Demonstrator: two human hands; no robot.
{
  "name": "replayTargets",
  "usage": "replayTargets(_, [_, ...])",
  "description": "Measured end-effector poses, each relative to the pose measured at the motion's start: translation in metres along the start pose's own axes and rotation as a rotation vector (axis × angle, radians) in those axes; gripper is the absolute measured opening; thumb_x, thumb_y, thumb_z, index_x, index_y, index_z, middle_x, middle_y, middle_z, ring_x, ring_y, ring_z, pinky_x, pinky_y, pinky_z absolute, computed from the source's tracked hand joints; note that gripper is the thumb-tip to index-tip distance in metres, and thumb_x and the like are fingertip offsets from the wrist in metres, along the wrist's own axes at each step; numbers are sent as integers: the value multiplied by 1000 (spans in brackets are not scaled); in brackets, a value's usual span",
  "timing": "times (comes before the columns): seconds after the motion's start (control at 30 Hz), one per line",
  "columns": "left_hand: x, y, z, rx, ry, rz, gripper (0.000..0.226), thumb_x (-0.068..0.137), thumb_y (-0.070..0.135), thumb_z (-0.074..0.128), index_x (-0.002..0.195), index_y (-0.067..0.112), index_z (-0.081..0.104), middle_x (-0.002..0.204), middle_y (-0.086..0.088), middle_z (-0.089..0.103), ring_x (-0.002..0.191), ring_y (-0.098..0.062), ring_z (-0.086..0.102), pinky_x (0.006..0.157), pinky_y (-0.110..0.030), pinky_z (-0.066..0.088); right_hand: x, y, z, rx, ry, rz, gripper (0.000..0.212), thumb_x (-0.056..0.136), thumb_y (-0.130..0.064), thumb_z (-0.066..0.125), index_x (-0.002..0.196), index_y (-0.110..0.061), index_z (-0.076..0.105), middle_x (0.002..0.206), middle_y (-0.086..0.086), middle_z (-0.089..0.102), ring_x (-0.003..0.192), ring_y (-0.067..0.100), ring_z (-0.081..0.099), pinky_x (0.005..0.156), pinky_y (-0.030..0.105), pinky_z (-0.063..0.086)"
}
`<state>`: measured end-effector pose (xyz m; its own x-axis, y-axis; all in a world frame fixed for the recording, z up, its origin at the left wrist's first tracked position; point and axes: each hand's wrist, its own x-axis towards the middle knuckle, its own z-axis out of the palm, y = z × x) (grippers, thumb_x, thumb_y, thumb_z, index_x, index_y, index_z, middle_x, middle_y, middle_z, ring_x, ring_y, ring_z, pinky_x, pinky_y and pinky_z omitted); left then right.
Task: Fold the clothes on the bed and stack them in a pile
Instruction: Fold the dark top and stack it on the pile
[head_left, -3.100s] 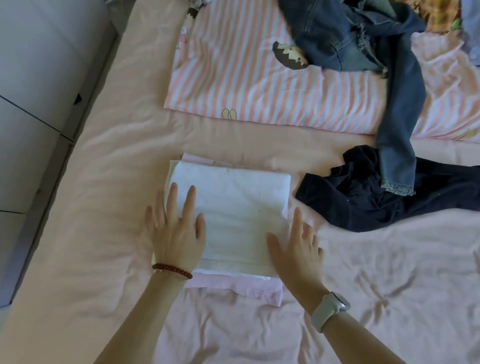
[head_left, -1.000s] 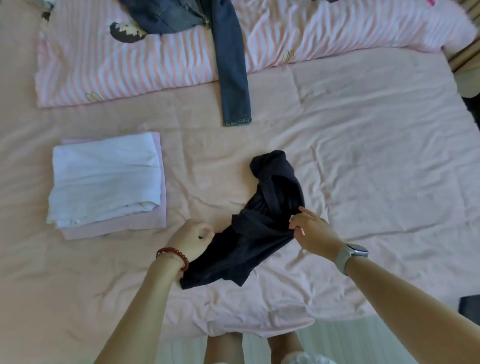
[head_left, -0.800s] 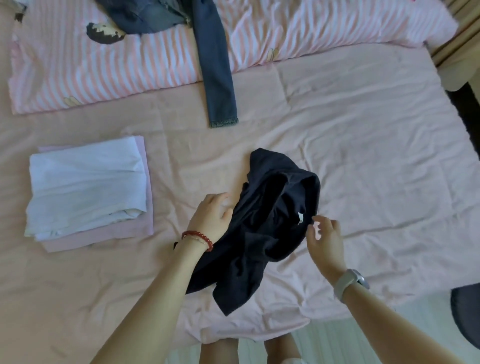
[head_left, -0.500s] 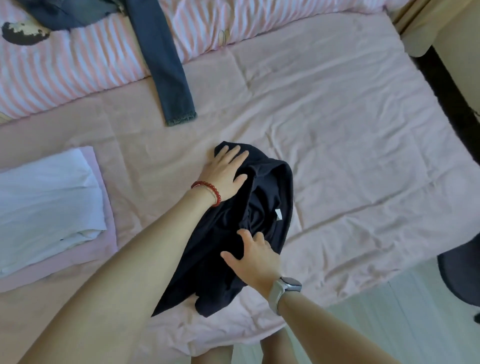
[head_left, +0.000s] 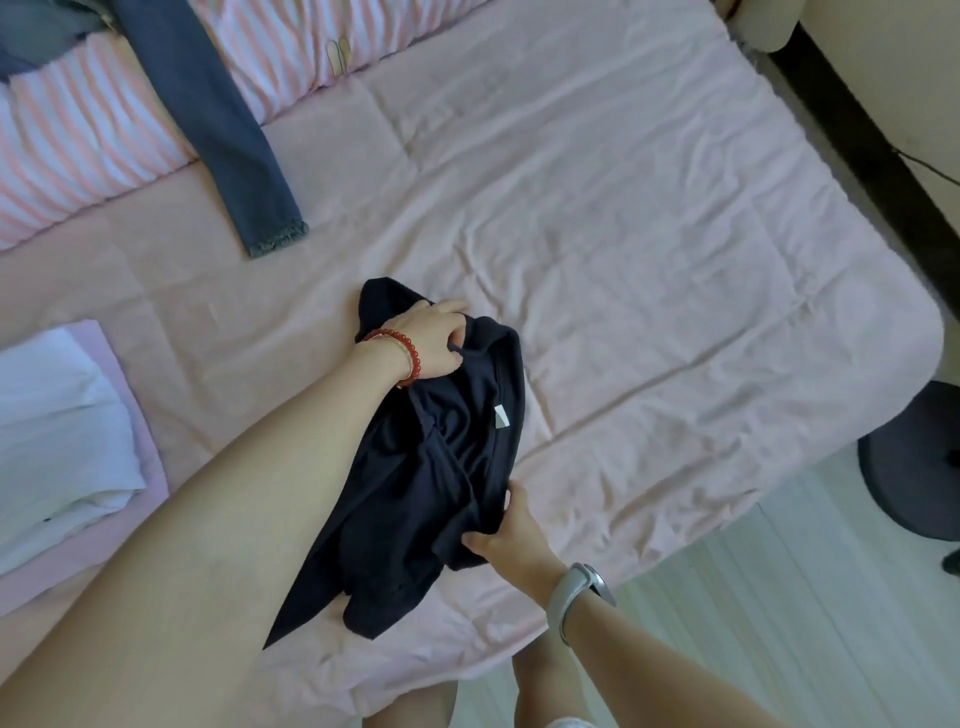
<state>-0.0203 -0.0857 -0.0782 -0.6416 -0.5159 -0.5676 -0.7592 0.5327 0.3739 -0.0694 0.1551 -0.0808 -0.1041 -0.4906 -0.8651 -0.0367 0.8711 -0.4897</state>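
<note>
**Dark garment gathered between two hands on the pink bed**

A bed with a creased pink sheet fills most of the view, with pale floorboards along its near edge. Near the middle of the sheet lies a crumpled black garment, a small white label showing on its inner side. The left hand, a red bead bracelet on its wrist, rests on the far end of the garment with its fingers curled into the cloth, gripping a fold. The right hand, with a pale wristwatch behind it, pinches the near right edge of the same garment between thumb and fingers. At the left edge sits a folded white garment stacked on a folded pink garment, well apart from the black one. Farther back, a denim trouser leg trails from a pink-and-white striped quilt onto the sheet. A dark round base stands on the floor to the right.
</note>
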Motion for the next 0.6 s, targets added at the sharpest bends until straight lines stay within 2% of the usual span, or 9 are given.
replayTargets(0.07, [-17, 0, -8, -19, 61, 9, 25, 78, 19, 58, 62, 23, 38, 135, 9, 48, 117, -19, 40, 81, -33, 40, -2, -6, -8, 13, 40, -17, 55, 84, -7, 54, 132, -14, 27, 100, 2, 56, 80, 15, 58, 49, 8, 41])
replayTargets(0.17, [-58, 2, -23, -123, 347, 52, 35, 70, 15, 63, 54, 23, 32, 123, 11, 59, 120, -16, 37, 89, -31, 30, -10, -18, -34, 78, 150, -101, 40, 83, -3, 51, 122, -11, 40, 89, -5, 55, 75, 8, 57, 52, 9, 43])
replayTargets(0.27, [-114, 5, -37, -423, 649, 14, 32, 64, 9, 58, 52, 21, 31, 115, 5, 61, 120, -14, 42, 95, -20, 29, -24, -33, -73, 20, 276, -231, 19, 82, -3, 55, 94, -17, 55, 82, -7, 60, 79, 15, 60, 59, 17, 46])
replayTargets(0.33, [-153, 7, -43, -636, 751, -56, 26, 65, 5, 52, 53, 19, 34, 114, 2, 62, 120, -11, 46, 98, -14, 31, -38, -48, -96, -71, 336, -342, 19, 82, -4, 59, 79, -23, 56, 79, -2, 62, 79, 19, 60, 66, 26, 47])
replayTargets(0.4, [-192, 12, -47, -777, 810, -100, 20, 66, 6, 45, 55, 17, 34, 113, -2, 64, 121, -10, 48, 100, -20, 34, -56, -67, -108, -157, 364, -475, 17, 84, -7, 60, 82, -23, 55, 81, -4, 61, 77, 13, 57, 66, 18, 42])
replayTargets(0.47, [-230, 20, -48, -853, 865, -124, 17, 68, 6, 41, 56, 16, 33, 110, -4, 65, 117, -10, 52, 96, -24, 37, -80, -88, -110, -219, 369, -630, 18, 86, -7, 59, 86, -24, 53, 78, -12, 58, 72, 2, 54, 61, 8, 39])
replayTargets(0.6, [-296, 35, -55, -849, 936, -211, 11, 69, 14, 39, 64, 12, 48, 90, -3, 67, 84, -16, 56, 74, -27, 39, -135, -129, -105, -284, 370, -869, 23, 87, -2, 56, 90, -23, 48, 78, -14, 56, 72, -6, 55, 60, 6, 39])
